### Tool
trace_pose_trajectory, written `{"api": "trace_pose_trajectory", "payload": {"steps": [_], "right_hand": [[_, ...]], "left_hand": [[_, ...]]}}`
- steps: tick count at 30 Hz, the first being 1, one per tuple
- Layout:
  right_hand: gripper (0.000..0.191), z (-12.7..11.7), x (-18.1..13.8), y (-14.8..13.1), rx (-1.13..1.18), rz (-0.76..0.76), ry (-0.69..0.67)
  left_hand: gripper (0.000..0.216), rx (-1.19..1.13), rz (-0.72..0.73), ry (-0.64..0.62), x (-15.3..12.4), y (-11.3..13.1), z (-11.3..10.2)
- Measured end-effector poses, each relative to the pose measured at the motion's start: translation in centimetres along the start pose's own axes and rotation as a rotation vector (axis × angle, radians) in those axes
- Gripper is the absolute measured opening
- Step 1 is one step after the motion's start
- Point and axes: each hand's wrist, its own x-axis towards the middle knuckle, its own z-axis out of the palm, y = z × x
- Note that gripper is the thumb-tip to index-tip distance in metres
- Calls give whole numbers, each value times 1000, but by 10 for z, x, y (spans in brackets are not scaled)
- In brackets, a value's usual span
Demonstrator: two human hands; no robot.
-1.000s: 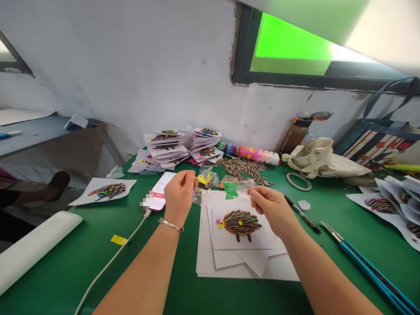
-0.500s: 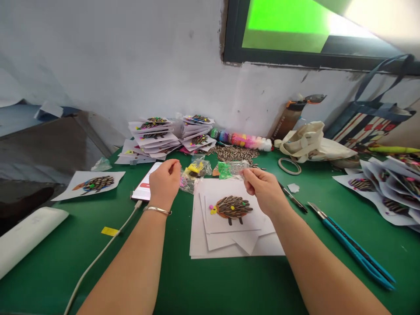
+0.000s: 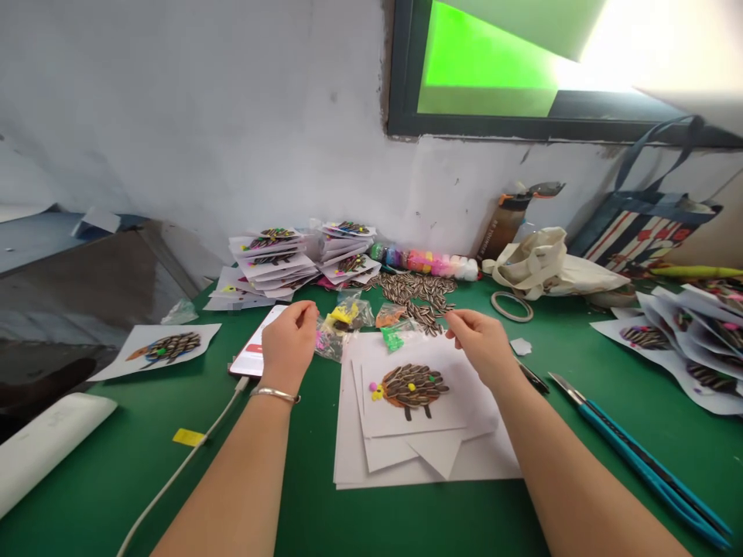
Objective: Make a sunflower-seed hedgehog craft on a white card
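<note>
My left hand [image 3: 289, 340] is closed in a pinch above the phone [image 3: 249, 357]. What its fingertips hold, if anything, is too small to make out. My right hand [image 3: 479, 344] hovers over the upper right of a paper stack [image 3: 360, 472], its fingers loosely apart and apparently free of the bag. Just left of it, a small clear bag with green clay [image 3: 393, 338] rests at the stack's top edge. On the top sheet is a hedgehog picture [image 3: 413, 385] made of sunflower seeds, with pink, yellow and green clay dots.
Behind lie bags of yellow clay [image 3: 345, 313] and orange clay [image 3: 390, 315], loose sunflower seeds [image 3: 421, 294] and stacked finished pictures [image 3: 272, 263]. A utility knife [image 3: 638, 456], tape roll [image 3: 511, 306] and more pictures [image 3: 696, 340] sit right. A charging cable [image 3: 179, 464] runs along the left.
My right hand has let go of the green clay bag and moved right; the bag has dropped to the paper's top edge. My left hand stays pinched. The camera view has tilted up slightly.
</note>
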Motion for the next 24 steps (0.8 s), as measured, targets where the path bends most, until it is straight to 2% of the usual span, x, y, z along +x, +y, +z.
{"api": "trace_pose_trajectory", "payload": {"steps": [4,7,8,10,13,15,19,24], "right_hand": [[28,15,-8,-5,-137,-45,-150],[32,24,-18,-15,-2,-81,-357],[31,24,-20,-19,70,-99,-389],[27,21,-20,-22,192,-127,-333],[24,12,-14,-20,277,-104,-107],[23,7,-10,-16,298,-72,-17],[21,4,-11,-17,249,-116,-18],[19,-1,-19,-26,194,-221,-44]], "left_hand": [[26,43,19,-18,0,1,0],[25,51,35,-43,-1,4,0],[26,54,36,-48,-1,4,1],[27,65,35,-56,-2,4,1],[30,99,35,-70,-4,1,-1],[32,145,34,-93,-3,1,-3],[34,307,40,-189,16,11,-1],[23,514,120,-490,51,26,21]]}}
